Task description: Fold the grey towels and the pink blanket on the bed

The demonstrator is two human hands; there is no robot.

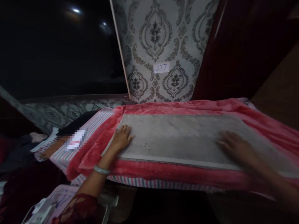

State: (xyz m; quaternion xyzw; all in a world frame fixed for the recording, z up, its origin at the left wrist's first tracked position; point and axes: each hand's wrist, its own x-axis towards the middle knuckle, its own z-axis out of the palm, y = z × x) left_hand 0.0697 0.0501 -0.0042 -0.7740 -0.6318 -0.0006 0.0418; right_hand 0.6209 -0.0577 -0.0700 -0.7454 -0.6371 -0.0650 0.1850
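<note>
A long grey cloth panel [177,133] lies spread out, with a pale strip along its front edge and a small dark-and-white patterned spot near the left. My left hand [121,138] rests flat on its left end, fingers apart and nothing in them. Over the right part of the panel is my right hand [235,147], smeared by motion, its fingers stretched out and holding nothing visible. Whether it touches the cloth I cannot tell. Beneath the panel is a red plush blanket [144,169], rumpled along the back and right.
A striped cloth [161,183] shows under the blanket. At lower left are a white power strip [40,213] and a pinkish surface. Folded fabrics [50,146] lie to the left. Behind stand a large dark screen [58,49] and patterned wallpaper bearing a paper label [161,67] marked 277.
</note>
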